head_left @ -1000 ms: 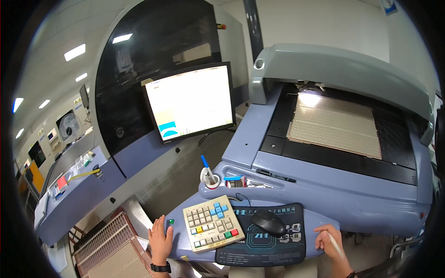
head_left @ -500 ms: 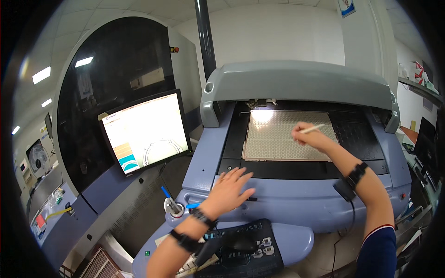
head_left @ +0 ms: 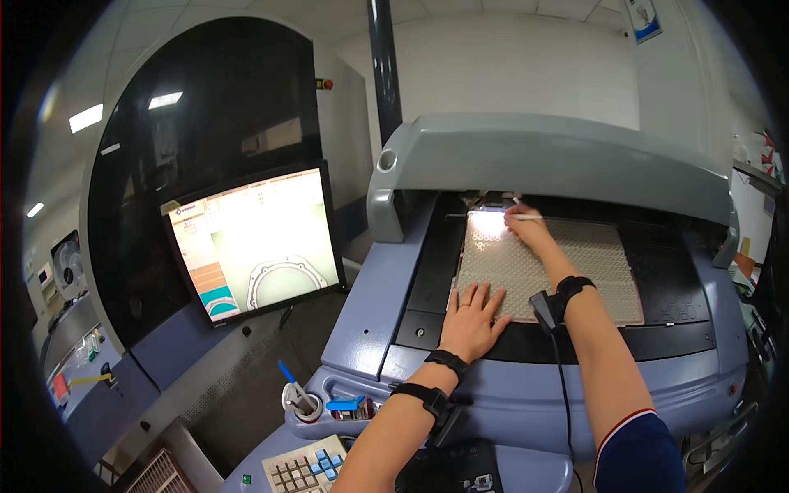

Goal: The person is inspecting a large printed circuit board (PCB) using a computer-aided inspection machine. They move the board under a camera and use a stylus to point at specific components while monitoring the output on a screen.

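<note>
A flat pale panel point(head_left: 575, 267), patterned with many small rings, lies on the black bed point(head_left: 674, 308) of a machine. My left hand point(head_left: 471, 327) rests on its near left part, fingers spread and palm down. At the panel's far edge, beside a bright patch of light, my right hand point(head_left: 526, 228) pinches a slim white pen-like tool point(head_left: 531, 217). The tool's end points right; whether its working tip touches the panel cannot be made out. Both wrists wear black bands, and a dark cable hangs from the right one.
A grey bridge point(head_left: 551, 160) spans the bed behind my right hand. To the left stands a lit monitor point(head_left: 288, 238) showing a ring-shaped outline. Nearer are a cup of pens point(head_left: 304, 404), a keypad point(head_left: 308, 467) and a dark mouse pad point(head_left: 460, 467).
My left hand has moved forward and right, from above the machine's front edge onto the panel. With the tool, my right hand has gone to the panel's far edge. The view has shifted.
</note>
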Demonstrator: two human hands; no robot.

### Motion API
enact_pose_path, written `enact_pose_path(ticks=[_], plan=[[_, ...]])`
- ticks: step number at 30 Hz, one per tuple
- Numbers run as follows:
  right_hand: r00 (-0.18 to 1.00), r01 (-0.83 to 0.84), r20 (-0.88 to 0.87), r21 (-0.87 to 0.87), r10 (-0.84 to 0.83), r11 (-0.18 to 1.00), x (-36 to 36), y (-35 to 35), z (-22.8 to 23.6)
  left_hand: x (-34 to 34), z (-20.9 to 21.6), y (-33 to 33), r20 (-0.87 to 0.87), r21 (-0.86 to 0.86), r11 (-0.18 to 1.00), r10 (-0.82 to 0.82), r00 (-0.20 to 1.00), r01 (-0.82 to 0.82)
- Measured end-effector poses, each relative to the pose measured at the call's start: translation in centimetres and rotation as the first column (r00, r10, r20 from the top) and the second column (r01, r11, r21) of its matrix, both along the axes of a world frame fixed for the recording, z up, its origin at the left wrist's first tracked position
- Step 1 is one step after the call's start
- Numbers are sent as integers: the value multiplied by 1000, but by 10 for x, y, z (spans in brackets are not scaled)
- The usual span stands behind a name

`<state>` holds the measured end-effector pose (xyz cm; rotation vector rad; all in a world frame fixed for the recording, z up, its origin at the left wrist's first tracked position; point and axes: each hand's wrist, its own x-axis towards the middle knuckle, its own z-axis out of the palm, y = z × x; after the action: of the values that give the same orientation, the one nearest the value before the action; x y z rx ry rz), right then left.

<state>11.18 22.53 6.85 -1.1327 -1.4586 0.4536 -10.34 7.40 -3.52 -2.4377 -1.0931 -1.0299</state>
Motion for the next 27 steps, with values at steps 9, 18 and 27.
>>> enact_pose_path(ticks=[9,18,27], plan=[[997,-10,83,53,5,999,7,47,-8,6,3,-1,11,2,1000,-8,1000,8],[995,22,90,190,-40,981,-2,52,-11,3,0,-1,12,-13,1000,15,1000,-15],[996,9,87,125,-20,992,5,60,-13,3,0,0,25,-20,1000,4,1000,-4]])
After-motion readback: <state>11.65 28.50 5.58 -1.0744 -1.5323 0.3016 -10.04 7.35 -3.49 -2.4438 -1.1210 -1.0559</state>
